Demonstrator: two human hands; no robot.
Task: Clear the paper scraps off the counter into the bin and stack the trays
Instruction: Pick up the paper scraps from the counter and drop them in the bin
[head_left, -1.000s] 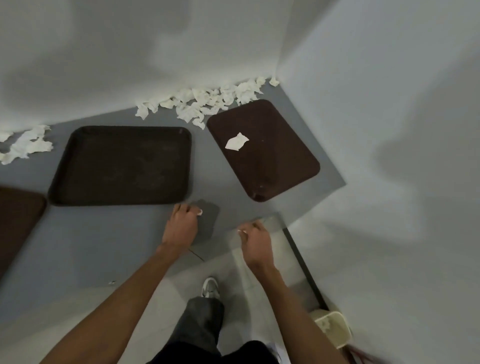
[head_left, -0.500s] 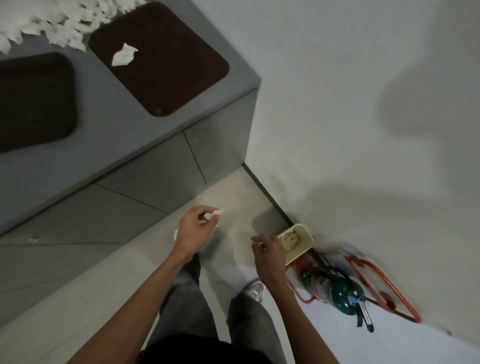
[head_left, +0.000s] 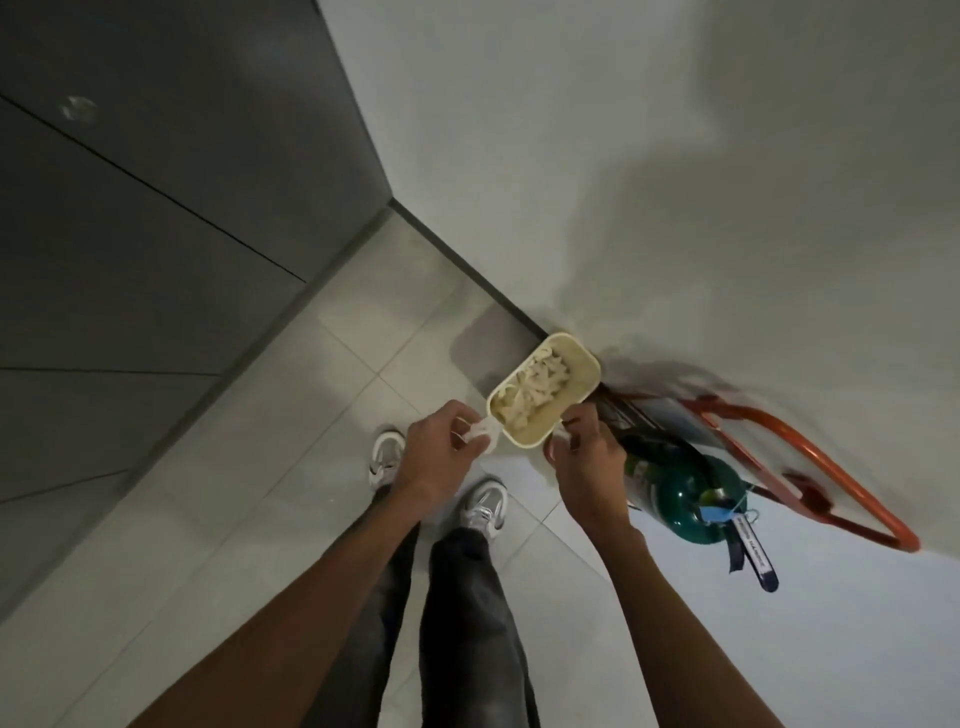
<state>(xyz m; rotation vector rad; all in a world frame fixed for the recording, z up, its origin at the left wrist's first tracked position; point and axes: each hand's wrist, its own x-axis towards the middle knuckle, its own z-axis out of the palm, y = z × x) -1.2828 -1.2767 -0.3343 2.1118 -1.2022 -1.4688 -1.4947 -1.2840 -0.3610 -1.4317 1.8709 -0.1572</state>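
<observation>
Cream oblong plastic bin (head_left: 596, 370), head view: stands on the pale tiled floor (head_left: 291, 441) against the white wall (head_left: 623, 156), near the corner where the dark grey cabinet front (head_left: 156, 208) ends; already part-filled with crumpled white paper scraps (head_left: 535, 384).

Left hand (head_left: 436, 457): fingers curled, pinching a crumpled white paper scrap (head_left: 480, 434) just at the bin's near-left rim (touching it or not, I cannot tell).

Right hand (head_left: 587, 462): at the near-right corner of the bin; fingers curled in, thumb and fingertips pinching what looks like a small pale scrap (head_left: 559, 437) (tiny, partly hidden).

Dark green metal cylinder (head_left: 680, 493) in an orange tubular frame (head_left: 810, 467): just beside the bin, behind the right hand.

Counter and trays: not in view.

Step in hand, as judged: dropping one load of scraps into the bin; scrap-clearing is under way, tray-stacking not yet reached.

Next move calls for: both hands carried over the bin's mouth, not its rim; fingers let go so the light paper falls inside and not onto the tiles; then a turn to the counter.
</observation>
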